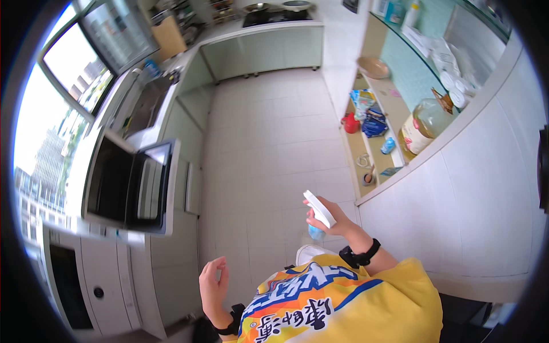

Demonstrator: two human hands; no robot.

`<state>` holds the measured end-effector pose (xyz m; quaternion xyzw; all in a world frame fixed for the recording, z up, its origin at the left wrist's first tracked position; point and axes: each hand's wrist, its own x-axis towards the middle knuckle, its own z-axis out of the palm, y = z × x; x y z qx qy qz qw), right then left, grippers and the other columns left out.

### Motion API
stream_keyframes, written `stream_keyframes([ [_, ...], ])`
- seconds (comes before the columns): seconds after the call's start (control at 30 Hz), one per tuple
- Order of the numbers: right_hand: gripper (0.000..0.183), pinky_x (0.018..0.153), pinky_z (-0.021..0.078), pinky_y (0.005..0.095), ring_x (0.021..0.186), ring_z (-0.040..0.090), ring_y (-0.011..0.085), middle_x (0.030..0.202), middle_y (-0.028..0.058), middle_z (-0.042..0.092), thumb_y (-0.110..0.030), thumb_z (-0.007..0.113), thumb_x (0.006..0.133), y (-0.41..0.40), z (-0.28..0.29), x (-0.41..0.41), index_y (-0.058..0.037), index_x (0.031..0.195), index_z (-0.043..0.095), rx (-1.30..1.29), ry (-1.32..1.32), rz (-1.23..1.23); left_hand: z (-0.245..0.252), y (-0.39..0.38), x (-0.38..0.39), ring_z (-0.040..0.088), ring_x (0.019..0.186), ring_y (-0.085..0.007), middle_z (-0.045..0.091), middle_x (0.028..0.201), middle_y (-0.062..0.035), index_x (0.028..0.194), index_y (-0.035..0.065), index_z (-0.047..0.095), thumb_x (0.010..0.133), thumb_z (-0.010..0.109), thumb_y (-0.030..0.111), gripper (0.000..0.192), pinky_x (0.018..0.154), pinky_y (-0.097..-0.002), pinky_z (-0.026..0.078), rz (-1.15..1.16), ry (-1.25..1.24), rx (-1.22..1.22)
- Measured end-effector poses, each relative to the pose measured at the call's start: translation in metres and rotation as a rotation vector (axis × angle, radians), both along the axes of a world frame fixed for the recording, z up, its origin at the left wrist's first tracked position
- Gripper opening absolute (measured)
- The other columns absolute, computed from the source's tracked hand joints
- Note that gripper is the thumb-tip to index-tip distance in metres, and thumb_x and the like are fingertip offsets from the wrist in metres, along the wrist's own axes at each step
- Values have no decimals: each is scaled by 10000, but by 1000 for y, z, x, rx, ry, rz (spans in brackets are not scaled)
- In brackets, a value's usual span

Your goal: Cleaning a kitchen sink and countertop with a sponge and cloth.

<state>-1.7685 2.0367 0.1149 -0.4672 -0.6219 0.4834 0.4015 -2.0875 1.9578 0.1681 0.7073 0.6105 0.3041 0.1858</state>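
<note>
A spray bottle with a white trigger head [319, 209] is in my right hand [339, 218], held over the floor in front of my body. Below my fingers part of its blue body [316, 232] shows; the rest is hidden by the hand. My left hand [213, 278] hangs at the lower left with nothing in it, its fingers loosely curved and the thumb apart. To the left of both hands, a microwave oven [109, 182] stands on the counter with its door [152, 188] swung out. Its inside looks dark.
Beyond the microwave lie a sink [148, 103] and a window [77, 64]. At the far end is a gas hob [279, 18] with pans. Right-hand shelves [388, 92] carry a large oil jug [424, 126], a red container [351, 123] and packets. Tiled floor [266, 150] runs between.
</note>
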Motion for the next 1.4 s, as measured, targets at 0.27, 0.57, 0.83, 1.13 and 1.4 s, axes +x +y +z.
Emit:
stream_keyframes([
  [0.27,766,646,450,278,754,512,135,876,63,469,-49,620,662,165,12,86,-57,1271,156,216,25,-677,-4,187,19,551,656,-193,564,733,-97,872,-7,539,719,515,-13,155,605,-264,433,-31,-51,-118],
  [0.57,631,679,401,236,759,482,109,790,27,488,-8,591,679,256,50,198,-39,1229,282,295,-204,-1249,-42,439,75,553,649,-224,564,720,-110,843,2,544,714,530,25,132,581,-285,435,-433,19,-126],
  [0.83,448,731,386,233,786,494,101,822,30,495,-66,555,731,308,199,258,-3,1146,399,501,-360,-1231,-5,620,224,567,668,-239,586,751,-105,865,49,563,700,564,61,165,592,-319,448,-850,38,-40],
  [1.13,481,646,414,230,710,510,95,756,20,549,-141,630,702,440,269,371,-24,1124,433,886,-454,-1420,-6,714,363,579,684,-209,586,790,-116,912,25,554,694,567,15,219,614,-283,454,-1073,-135,-56],
  [1.4,793,860,367,314,1039,444,273,1080,200,446,-140,660,648,490,260,463,-19,1277,194,619,-717,-1429,-31,800,457,579,657,-209,590,780,-106,897,48,565,713,575,58,185,581,-292,456,-1308,-184,-116],
])
